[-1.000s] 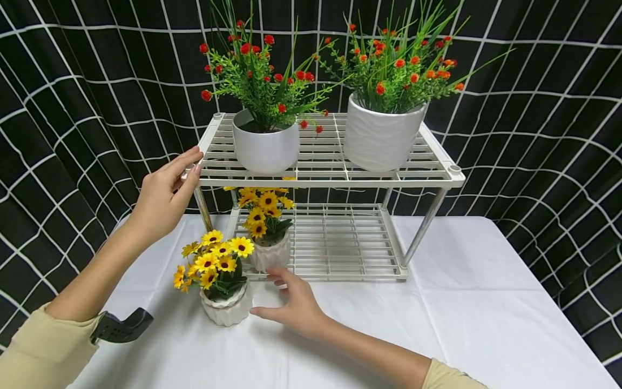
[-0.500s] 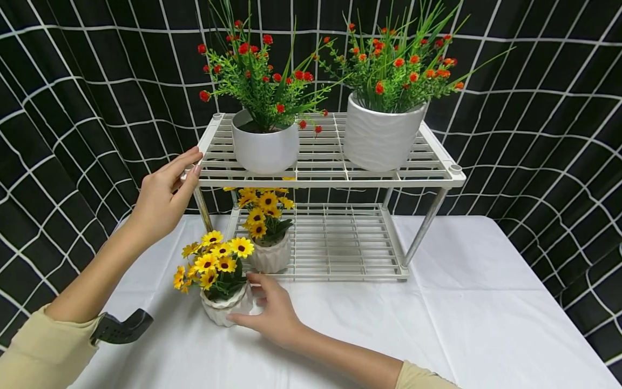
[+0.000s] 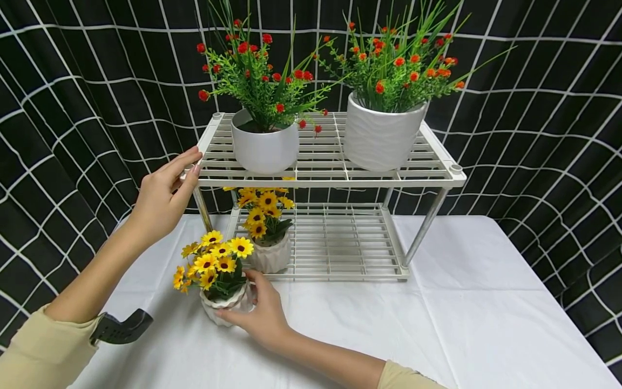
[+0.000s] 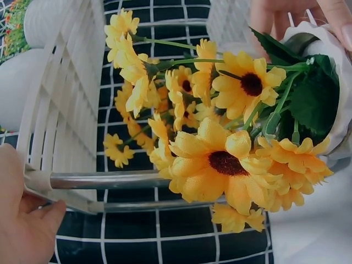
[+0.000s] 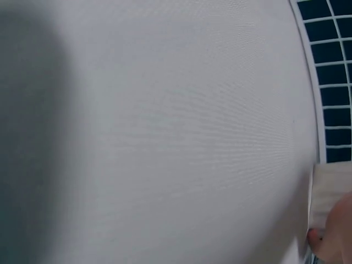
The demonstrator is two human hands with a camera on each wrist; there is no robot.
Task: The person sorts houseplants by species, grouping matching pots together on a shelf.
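A small white ribbed pot point(image 3: 221, 309) of yellow sunflowers point(image 3: 214, 260) stands on the white tablecloth, in front of the rack's left leg. My right hand point(image 3: 252, 305) grips this pot from its right side, thumb in front and fingers behind. In the left wrist view the same sunflowers point(image 4: 220, 165) fill the frame, with the right hand's fingers point(image 4: 308, 14) on the pot point(image 4: 341, 110). My left hand point(image 3: 187, 168) rests with straight fingers on the front left corner of the white two-tier wire rack point(image 3: 437, 178). A second sunflower pot point(image 3: 269, 256) sits on the lower shelf's left end.
Two larger white pots stand on the top shelf, one with red flowers point(image 3: 264, 146), one with orange flowers point(image 3: 379, 138). The lower shelf's right part point(image 3: 350, 243) is bare. White tablecloth point(image 3: 461, 302) spreads to the right. A black gridded curtain hangs behind.
My right hand moved left from the lower shelf's front edge to the sunflower pot on the table and closed round it. The left hand stayed on the rack corner.
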